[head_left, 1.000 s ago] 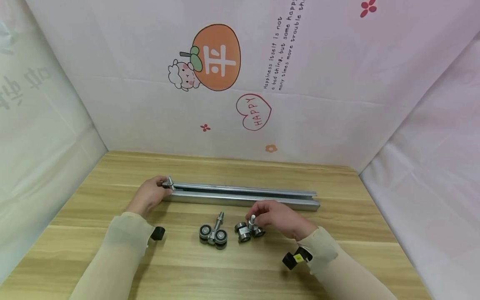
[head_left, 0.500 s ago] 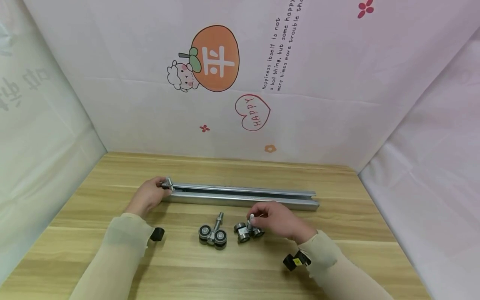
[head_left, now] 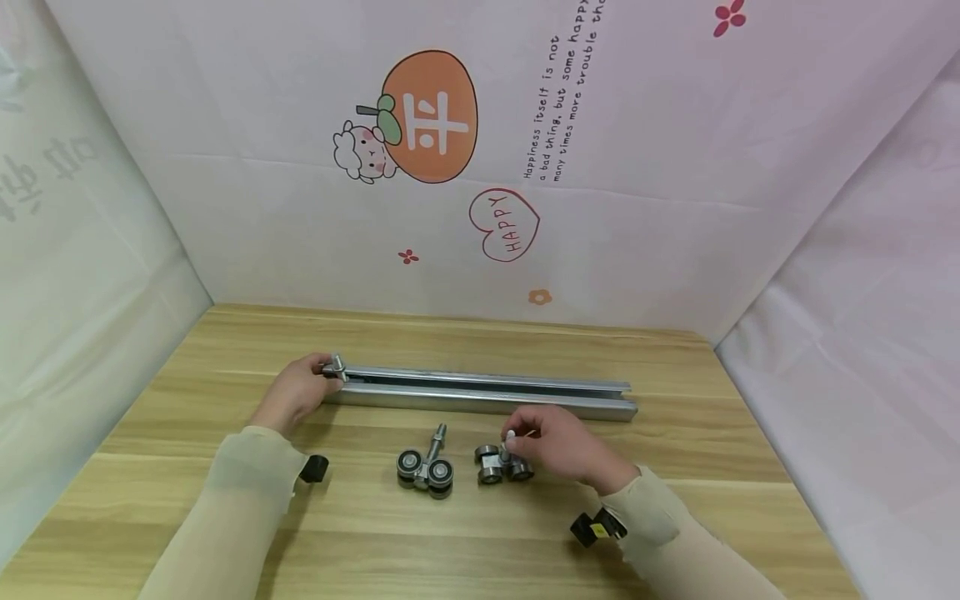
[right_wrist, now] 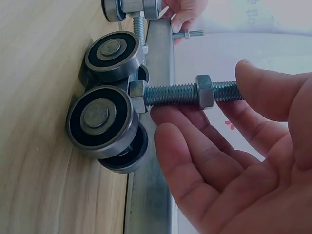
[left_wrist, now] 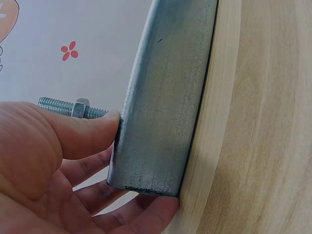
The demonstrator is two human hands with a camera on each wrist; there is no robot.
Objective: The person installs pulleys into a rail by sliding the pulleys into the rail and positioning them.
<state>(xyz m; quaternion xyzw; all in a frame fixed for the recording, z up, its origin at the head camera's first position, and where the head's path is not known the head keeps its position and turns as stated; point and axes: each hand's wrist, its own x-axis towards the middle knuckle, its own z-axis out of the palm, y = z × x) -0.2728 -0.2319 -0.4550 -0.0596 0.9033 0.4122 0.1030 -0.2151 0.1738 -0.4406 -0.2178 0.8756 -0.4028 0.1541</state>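
Note:
My left hand [head_left: 294,392] holds the left end of a galvanized steel channel rail [head_left: 480,402], slot upward. In the left wrist view its thumb presses the rail's edge beside a threaded bolt with a nut [left_wrist: 81,107], and fingers curl about the rail's end. That bolt rises from the slot; what lies below it is hidden. My right hand [head_left: 562,442] pinches the upright bolt of a four-wheeled roller trolley [head_left: 491,462] standing on the table. Thumb and fingers meet the bolt above and below its nut [right_wrist: 204,91]. A second roller trolley [head_left: 424,473] lies to the left, its bolt slanting backward.
The wood-grain table [head_left: 375,550] ends at the back against a printed white cloth [head_left: 637,250]. More white cloth [head_left: 862,350] hangs at the right side, and another sheet at the left. Both trolleys sit in front of the rail.
My right hand has closed its thumb on the bolt's top, and the trolley has shifted and turned slightly to the right. The left hand and rail stay put.

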